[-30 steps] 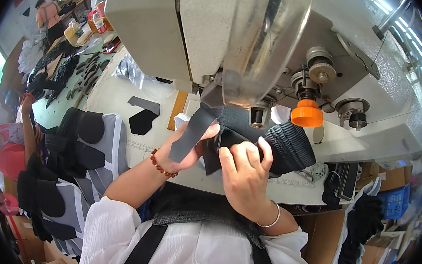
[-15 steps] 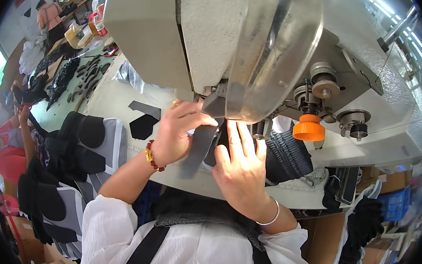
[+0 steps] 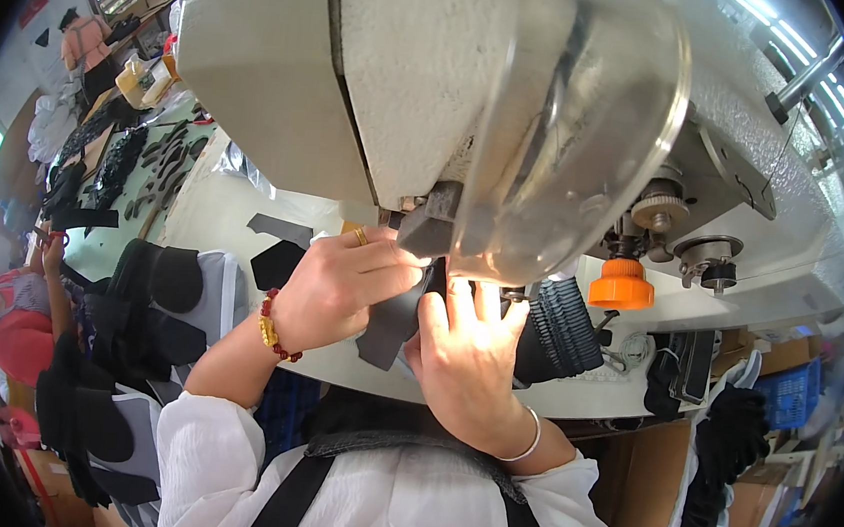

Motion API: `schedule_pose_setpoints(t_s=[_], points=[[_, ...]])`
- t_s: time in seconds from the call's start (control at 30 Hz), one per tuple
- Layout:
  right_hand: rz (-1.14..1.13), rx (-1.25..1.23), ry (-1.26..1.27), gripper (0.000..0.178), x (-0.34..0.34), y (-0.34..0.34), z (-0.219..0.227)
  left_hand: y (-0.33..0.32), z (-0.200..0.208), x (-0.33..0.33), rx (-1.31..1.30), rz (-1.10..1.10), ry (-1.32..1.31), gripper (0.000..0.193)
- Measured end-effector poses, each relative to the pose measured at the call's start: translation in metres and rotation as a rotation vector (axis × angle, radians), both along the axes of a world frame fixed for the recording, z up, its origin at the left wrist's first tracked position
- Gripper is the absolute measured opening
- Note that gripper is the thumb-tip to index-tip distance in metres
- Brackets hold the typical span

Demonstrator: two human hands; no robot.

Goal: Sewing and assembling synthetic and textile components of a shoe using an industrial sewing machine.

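Observation:
Under the head of a pale sewing machine (image 3: pixel 399 71), behind its clear plastic shield (image 3: pixel 574 136), both my hands are at a dark grey fabric piece (image 3: pixel 388 333). My left hand (image 3: pixel 340 284) pinches its upper edge between thumb and fingers, left of the stitching spot. Flat and stretched out, the fingers of my right hand (image 3: pixel 466 356) press down just in front of the shield; the needle is hidden. Right of that hand lies black ribbed material (image 3: pixel 567 328). On the machine bed to the left rest a loose grey strip (image 3: pixel 282 228) and a black cut piece (image 3: pixel 274 266).
An orange knob (image 3: pixel 622 284) juts out at the machine's right. Stacked black and grey padded pieces (image 3: pixel 179 282) stand at my left. Beyond them a co-worker (image 3: pixel 25 304) handles black material. A cardboard box (image 3: pixel 640 473) and a blue crate (image 3: pixel 789 393) are at the right.
The view has shifted, with the machine head looming larger. My left hand's fingers have drawn closer together, and the grey piece now lies at a different slant below them.

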State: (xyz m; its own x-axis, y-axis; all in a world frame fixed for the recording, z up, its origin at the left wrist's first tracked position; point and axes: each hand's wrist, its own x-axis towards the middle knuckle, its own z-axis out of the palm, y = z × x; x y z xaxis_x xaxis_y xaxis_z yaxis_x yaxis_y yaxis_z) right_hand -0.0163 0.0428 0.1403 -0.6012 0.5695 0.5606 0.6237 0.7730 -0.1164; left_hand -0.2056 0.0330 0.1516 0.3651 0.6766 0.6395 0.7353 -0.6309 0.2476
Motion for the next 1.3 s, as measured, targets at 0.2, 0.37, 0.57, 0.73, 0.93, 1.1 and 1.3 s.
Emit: schedule_pose_setpoints(t_s=[0.2,0.37,0.57,0.73,0.93,1.1,1.3], points=[[-0.019,0.042,-0.024,0.03,-0.005,-0.001,-0.006,0.001,0.004,-0.004,0.057,-0.029,0.038,0.037],[-0.026,0.03,-0.024,0.033,-0.007,-0.001,-0.009,0.008,0.002,-0.008,0.087,-0.076,0.066,0.039],[-0.064,-0.032,-0.141,0.031,-0.006,0.012,-0.004,0.01,0.001,-0.008,0.025,0.04,0.136,0.048],[0.024,0.035,-0.072,0.03,-0.001,0.022,-0.006,0.012,-0.012,-0.008,0.066,0.066,0.093,0.057],[0.023,0.052,-0.007,0.036,0.014,0.018,0.002,0.012,-0.059,0.026,-0.031,0.393,-0.752,0.024],[-0.077,0.13,0.004,0.066,0.021,-0.006,-0.008,-0.001,-0.073,0.004,-0.613,0.024,-1.099,0.023],[-0.109,0.105,-0.154,0.079,0.019,-0.019,-0.004,0.004,-0.089,-0.001,-1.185,-0.348,-1.858,0.03]])
